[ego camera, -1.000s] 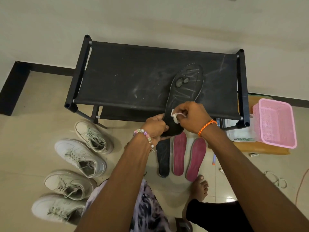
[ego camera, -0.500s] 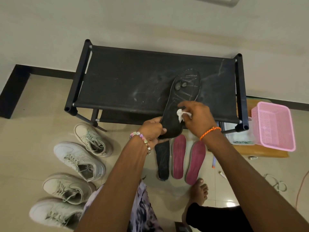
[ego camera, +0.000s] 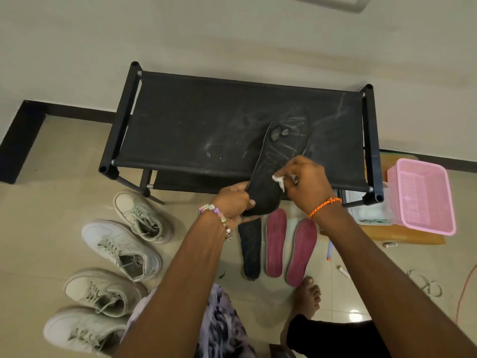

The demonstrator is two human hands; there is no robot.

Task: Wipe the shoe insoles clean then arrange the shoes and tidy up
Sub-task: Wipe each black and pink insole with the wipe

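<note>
Center frame: left hand (ego camera: 233, 202) grips black insole (ego camera: 280, 161) heel; right hand (ego camera: 307, 183) pinches white wipe (ego camera: 280, 180) against it, both forearms extended.

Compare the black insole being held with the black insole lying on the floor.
The held black insole is lifted over the shoe rack, gripped at its near end by the left hand; the floor black insole lies flat on the tiles, untouched. The right hand presses a white wipe on the held one; nothing is on the floor one, whose far end is hidden. Both are dark and scuffed.
</note>
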